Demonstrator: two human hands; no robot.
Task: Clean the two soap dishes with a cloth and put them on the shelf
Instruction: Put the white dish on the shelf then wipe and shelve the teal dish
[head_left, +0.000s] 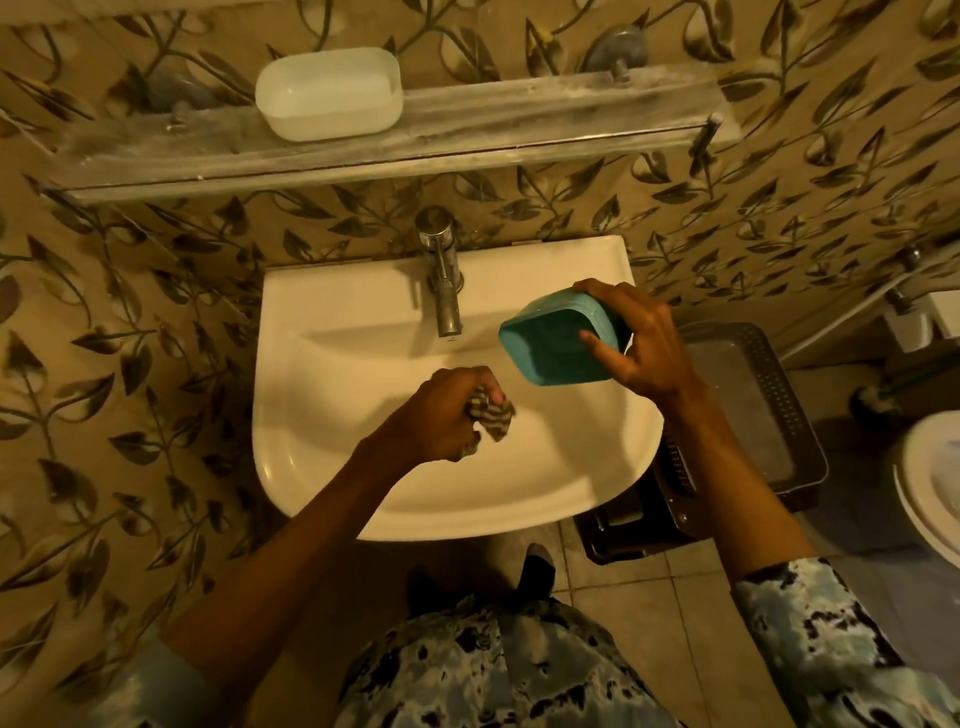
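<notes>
A teal soap dish (550, 345) is held tilted over the right side of the white sink (332, 364), its hollow facing me. My right hand (641, 343) grips it, thumb inside the hollow and fingers round its far edge. My left hand (441, 415) hovers over the sink's middle and grips a bunched striped cloth (493, 415), apart from the teal dish. A white soap dish (330, 93) sits upright on the dusty glass shelf (519, 119) above the sink, left of centre.
A chrome tap (444, 275) stands at the sink's back edge, close to the teal dish. A dark perforated basket (748, 415) sits on the floor right of the sink. A white toilet lid (930, 483) shows at the right edge. Leaf-patterned tiles cover the wall.
</notes>
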